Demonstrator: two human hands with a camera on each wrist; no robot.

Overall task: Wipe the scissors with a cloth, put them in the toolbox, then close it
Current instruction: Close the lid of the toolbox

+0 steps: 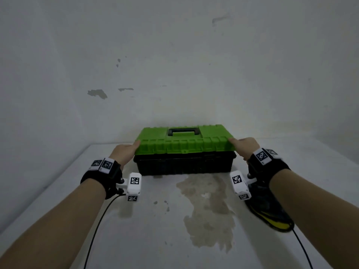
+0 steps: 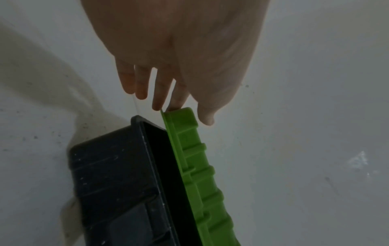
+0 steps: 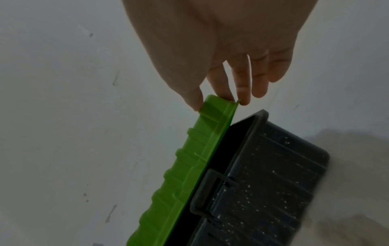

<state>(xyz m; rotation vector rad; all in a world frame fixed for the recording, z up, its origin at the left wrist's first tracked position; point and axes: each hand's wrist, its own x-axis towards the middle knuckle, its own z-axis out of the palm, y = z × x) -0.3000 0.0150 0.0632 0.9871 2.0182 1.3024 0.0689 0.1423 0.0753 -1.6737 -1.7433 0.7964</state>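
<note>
Toolbox (image 1: pixel 184 164) at the counter's (image 1: pixel 155 239) far edge, green lid (image 1: pixel 182 145) lowered, a gap left above the black base. Left hand (image 1: pixel 125 152) and right hand (image 1: pixel 243 145) each pinch a front lid corner (thumb on top, fingers (image 2: pixel 157 93) under the rim). Dark cloth (image 1: pixel 270 210) under right forearm. Scissors not visible.

The inside of the toolbox (image 1: pixel 184 164) is hidden: between the green lid (image 1: pixel 182 145) and the black base only a dark gap is seen in both wrist views, so the scissors cannot be made out. The fingers of the left hand (image 1: pixel 125 152) and the right hand (image 1: pixel 245 144) are largely hidden from the head view by the lid's corners. A dark cloth (image 1: pixel 270 208) with a yellow patch, lying under the right forearm, is partly covered by the arm and the wrist camera. The toolbox is cut off by the bottom edge in both wrist views.
</note>
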